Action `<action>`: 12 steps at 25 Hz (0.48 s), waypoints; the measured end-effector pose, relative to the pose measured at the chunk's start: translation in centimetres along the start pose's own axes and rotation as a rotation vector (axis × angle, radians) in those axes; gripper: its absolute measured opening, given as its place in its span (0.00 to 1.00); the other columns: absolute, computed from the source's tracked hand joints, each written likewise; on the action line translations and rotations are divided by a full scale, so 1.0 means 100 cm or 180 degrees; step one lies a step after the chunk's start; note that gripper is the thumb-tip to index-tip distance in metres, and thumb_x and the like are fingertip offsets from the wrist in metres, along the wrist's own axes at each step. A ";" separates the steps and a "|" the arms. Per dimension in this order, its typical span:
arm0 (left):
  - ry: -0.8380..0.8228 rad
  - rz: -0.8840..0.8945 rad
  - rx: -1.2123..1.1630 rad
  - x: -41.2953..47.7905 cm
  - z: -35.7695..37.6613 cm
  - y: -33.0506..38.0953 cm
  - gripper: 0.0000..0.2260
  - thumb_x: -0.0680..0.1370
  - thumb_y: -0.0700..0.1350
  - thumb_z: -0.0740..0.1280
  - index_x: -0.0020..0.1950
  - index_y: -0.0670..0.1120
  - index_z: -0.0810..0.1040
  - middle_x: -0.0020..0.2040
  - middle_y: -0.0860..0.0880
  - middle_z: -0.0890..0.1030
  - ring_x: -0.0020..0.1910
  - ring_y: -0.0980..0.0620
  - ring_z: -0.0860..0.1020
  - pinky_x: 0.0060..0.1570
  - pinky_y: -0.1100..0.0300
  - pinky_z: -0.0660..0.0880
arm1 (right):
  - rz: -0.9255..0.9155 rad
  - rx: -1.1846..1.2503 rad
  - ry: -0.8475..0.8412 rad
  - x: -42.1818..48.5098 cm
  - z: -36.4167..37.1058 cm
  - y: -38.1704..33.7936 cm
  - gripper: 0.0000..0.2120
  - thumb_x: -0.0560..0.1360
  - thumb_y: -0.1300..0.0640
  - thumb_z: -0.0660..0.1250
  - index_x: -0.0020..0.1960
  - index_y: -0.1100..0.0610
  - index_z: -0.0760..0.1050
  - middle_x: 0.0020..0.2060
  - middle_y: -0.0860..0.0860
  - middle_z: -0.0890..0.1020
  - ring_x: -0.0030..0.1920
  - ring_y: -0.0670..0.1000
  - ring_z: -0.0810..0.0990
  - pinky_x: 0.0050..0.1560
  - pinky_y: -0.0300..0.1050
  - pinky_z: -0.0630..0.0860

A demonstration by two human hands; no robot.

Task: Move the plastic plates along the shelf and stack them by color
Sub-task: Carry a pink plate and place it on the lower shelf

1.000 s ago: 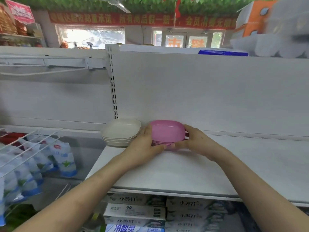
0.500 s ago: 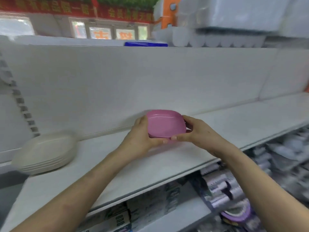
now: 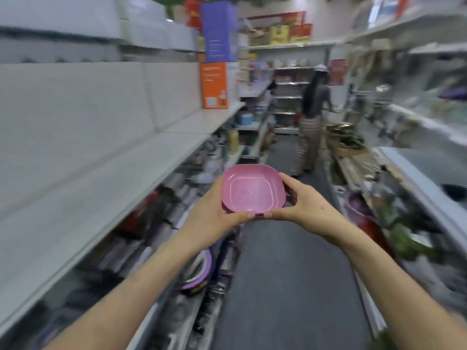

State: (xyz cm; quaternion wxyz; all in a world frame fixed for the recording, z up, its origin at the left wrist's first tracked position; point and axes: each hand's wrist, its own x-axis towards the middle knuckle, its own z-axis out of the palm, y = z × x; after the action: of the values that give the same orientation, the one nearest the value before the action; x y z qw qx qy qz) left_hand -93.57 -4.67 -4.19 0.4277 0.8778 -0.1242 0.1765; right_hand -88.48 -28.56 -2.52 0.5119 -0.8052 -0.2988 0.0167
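The person held the pink plates out over the aisle floor, off the white shelf at their left. The left hand and the right hand each gripped one side, thumbs curled along the near rim.

Left of aisle: white shelf w/ white back panel. Orange box stands upright on it at far end. Lower shelves beneath hold blurred goods, can't ID. Dark grey aisle floor in middle; a person stands on it far down.
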 end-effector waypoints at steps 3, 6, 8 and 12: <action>-0.0646 0.0268 -0.0220 0.034 0.103 0.035 0.40 0.69 0.60 0.80 0.75 0.64 0.63 0.65 0.65 0.77 0.63 0.66 0.75 0.60 0.68 0.73 | 0.0358 -0.0272 0.0693 -0.081 -0.075 0.045 0.43 0.64 0.46 0.85 0.73 0.35 0.68 0.66 0.33 0.78 0.64 0.36 0.78 0.66 0.43 0.77; -0.1348 0.0615 -0.0451 0.049 0.215 0.087 0.41 0.69 0.57 0.81 0.76 0.64 0.63 0.63 0.65 0.78 0.62 0.63 0.77 0.60 0.62 0.75 | 0.0831 -0.0504 0.1391 -0.179 -0.135 0.085 0.44 0.63 0.43 0.85 0.72 0.30 0.64 0.67 0.33 0.74 0.64 0.34 0.76 0.64 0.38 0.76; -0.1741 0.0800 -0.0618 0.044 0.286 0.118 0.44 0.68 0.59 0.81 0.77 0.66 0.61 0.63 0.64 0.79 0.61 0.61 0.79 0.60 0.59 0.77 | 0.1145 -0.0505 0.1831 -0.246 -0.162 0.108 0.46 0.62 0.44 0.85 0.73 0.30 0.63 0.69 0.39 0.71 0.65 0.36 0.76 0.64 0.38 0.77; -0.2540 0.1274 -0.0888 0.007 0.414 0.181 0.44 0.67 0.62 0.80 0.74 0.74 0.57 0.63 0.69 0.76 0.62 0.67 0.76 0.56 0.70 0.74 | 0.1771 -0.0667 0.2594 -0.383 -0.189 0.145 0.48 0.62 0.40 0.84 0.76 0.33 0.63 0.68 0.38 0.70 0.68 0.39 0.74 0.69 0.42 0.74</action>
State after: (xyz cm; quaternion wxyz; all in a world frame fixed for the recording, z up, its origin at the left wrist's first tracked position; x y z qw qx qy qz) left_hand -91.12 -48.55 -14.80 0.4179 0.7700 -0.4684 -0.1143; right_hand -106.95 -67.34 -16.36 0.4795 -0.8425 0.1512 -0.1932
